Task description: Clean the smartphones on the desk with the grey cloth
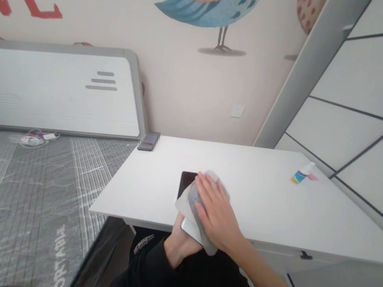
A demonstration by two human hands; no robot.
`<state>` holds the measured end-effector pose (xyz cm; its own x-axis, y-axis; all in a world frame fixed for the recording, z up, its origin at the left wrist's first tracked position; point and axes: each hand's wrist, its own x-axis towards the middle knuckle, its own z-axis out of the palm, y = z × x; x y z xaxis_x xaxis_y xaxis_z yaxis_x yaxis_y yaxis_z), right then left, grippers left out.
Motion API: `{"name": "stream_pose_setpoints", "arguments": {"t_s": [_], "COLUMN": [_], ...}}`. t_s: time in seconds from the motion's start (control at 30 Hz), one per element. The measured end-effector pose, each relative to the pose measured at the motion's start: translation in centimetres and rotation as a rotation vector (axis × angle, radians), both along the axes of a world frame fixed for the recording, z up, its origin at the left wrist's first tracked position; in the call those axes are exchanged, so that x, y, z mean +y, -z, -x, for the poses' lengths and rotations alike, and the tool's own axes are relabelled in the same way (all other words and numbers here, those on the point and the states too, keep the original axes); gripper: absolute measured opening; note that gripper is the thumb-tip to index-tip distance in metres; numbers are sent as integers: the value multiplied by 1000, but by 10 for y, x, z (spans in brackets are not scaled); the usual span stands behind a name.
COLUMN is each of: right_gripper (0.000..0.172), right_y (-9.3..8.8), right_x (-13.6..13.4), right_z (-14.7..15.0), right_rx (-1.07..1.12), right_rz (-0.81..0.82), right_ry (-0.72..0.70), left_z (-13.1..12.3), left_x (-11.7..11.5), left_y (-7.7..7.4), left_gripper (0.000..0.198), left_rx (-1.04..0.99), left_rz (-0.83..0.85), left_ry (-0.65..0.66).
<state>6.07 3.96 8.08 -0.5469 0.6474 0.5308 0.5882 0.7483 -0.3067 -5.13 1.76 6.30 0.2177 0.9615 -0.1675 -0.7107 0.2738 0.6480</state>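
Right hand [215, 209] lies flat, fingers together, on a soft grey cloth [189, 207] over a light, stiff, slippery phone [187, 184], at 12 o'clock on the white desk [264, 191]; left hand [178, 249] is beneath, grip hidden, I cannot tell. Better take phone by its edges.

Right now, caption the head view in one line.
Right hand presses a grey cloth onto a silver phone held in left hand.
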Motion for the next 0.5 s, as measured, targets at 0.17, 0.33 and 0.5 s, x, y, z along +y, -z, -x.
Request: {"name": "stream_pose_setpoints", "arguments": {"t_s": [0.17, 0.33, 0.5], "right_gripper": [92, 80, 81], "right_y": [4, -5, -1], "right_x": [-13, 3, -3], "right_z": [10, -2, 1], "right_rx": [31, -35, -3], "right_rz": [-12, -37, -55], "right_ry": [17, -22, 98], "left_z": [-1, 5, 2], "left_x": [-3, -3, -8], "left_y": [2, 5, 4], "left_gripper": [59, 42, 53], "left_rx": [6, 1, 38], "left_rz": [-109, -40, -143], "left_ry": [-114, 28, -4]}}
